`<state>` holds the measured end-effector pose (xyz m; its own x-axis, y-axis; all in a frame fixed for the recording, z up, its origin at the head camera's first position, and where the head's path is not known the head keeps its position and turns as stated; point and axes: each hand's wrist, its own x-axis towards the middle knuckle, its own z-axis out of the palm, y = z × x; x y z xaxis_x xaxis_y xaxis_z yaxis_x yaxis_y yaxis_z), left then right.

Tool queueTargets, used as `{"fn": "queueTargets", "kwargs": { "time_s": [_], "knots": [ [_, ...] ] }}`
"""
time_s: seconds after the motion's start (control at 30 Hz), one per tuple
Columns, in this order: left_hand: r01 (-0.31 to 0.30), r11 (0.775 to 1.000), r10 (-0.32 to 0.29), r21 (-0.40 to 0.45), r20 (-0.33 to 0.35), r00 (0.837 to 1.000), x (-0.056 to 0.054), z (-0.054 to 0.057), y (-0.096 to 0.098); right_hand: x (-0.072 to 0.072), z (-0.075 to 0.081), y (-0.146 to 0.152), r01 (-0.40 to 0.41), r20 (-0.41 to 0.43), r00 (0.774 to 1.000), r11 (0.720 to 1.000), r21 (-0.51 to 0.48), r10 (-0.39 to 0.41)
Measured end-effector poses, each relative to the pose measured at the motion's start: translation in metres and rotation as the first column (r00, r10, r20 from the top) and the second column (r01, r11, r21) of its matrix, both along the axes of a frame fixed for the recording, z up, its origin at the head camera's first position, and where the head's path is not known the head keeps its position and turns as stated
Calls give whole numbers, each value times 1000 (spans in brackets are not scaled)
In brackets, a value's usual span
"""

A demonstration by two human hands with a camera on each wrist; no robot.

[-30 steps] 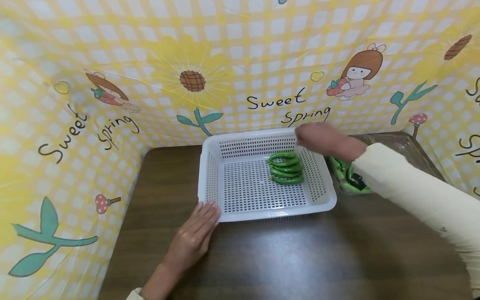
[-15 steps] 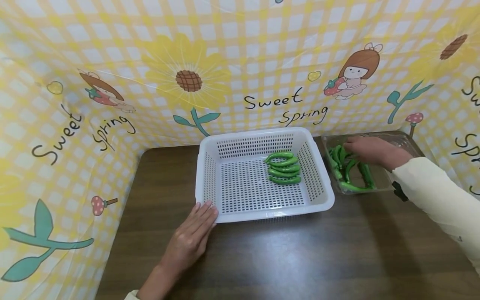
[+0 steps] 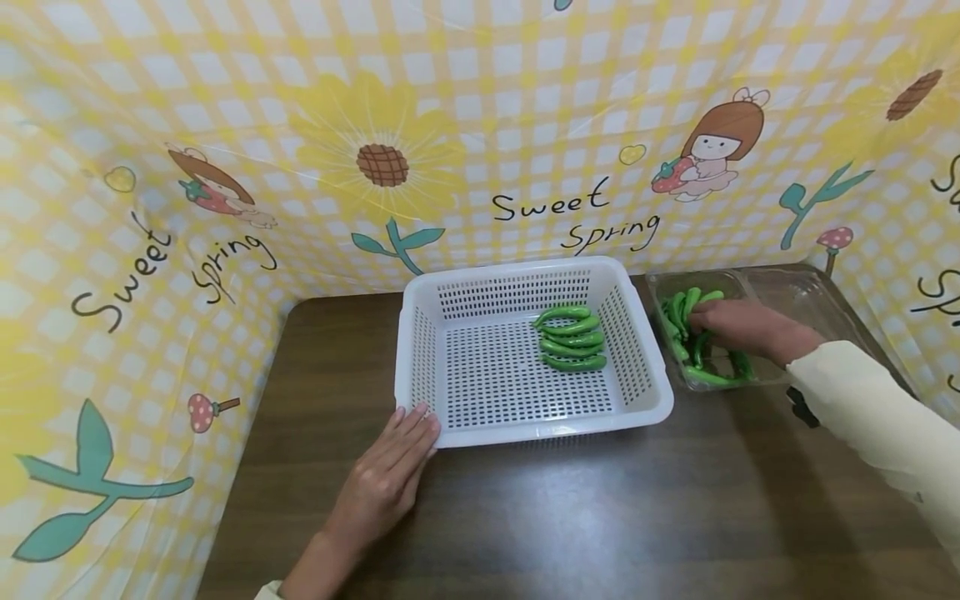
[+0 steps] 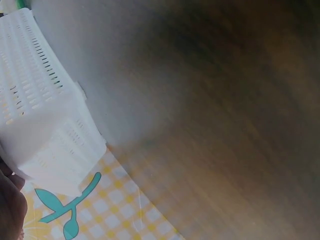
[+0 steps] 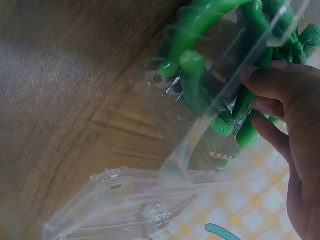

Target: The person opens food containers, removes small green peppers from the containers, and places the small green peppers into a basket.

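Note:
A white perforated plastic basket [image 3: 495, 429] stands on the table, with several green chili peppers [image 3: 573, 342] lying side by side at its right. My left hand [image 3: 382, 475] rests straight fingers on its near-left corner rim; the left wrist view catches only part of that hand [image 4: 10, 205] beside the basket [image 4: 55, 115]. To the right, my right hand [image 3: 750, 327] reaches into a clear plastic box [image 3: 738, 287] of green chili peppers. In the right wrist view, its thumb and fingers [image 5: 270, 82] pinch a green chili pepper [image 5: 243, 103] among others.
The clear box's other half [image 3: 798, 292] extends right along the back of the brown wooden table [image 3: 525, 517]. A yellow checked cloth [image 3: 465, 125] with printed flowers hangs right behind the basket and box. Something small and black [image 3: 802, 407] sits by the right sleeve.
My right hand has moved from above the basket's far right corner to the clear box, then lower among the chili peppers there. The left hand stays on the basket corner.

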<state>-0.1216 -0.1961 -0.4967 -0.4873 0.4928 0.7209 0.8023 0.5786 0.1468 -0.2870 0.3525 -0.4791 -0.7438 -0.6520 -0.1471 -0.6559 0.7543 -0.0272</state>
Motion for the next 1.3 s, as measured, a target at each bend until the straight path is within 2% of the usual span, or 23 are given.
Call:
{"fn": "queueTargets", "kwargs": {
  "time_s": [0.17,0.3,0.47,0.57,0.67,0.9,1.2,1.3],
  "knots": [
    [-3,1000,3,-4,4,1000,0,1,0,1,5,1,-31,-2,1000,999,-24,31],
    [-8,1000,8,-15,14,1000,0,1,-1,1,19,0,-3,21,1000,1000,-26,4],
    [-13,1000,14,-19,19,1000,-1,1,-1,-5,44,-2,47,2,999,999,17,-47],
    [-20,1000,21,-23,23,1000,-1,1,-1,-9,63,-9,78,-30,997,997,15,-77],
    [-24,999,25,-30,30,999,0,1,-2,-12,79,-17,74,-57,996,997,1,-74],
    [-16,1000,17,-24,17,1000,-1,2,-2,-12,109,-62,68,-50,996,994,-84,-72],
    [6,1000,-6,4,-20,1000,-2,0,0,-9,112,-129,54,-42,997,994,-93,-58],
    [11,1000,-10,10,-35,999,-2,-1,1,-7,111,-148,85,9,996,994,-67,-85]
  ]
}}
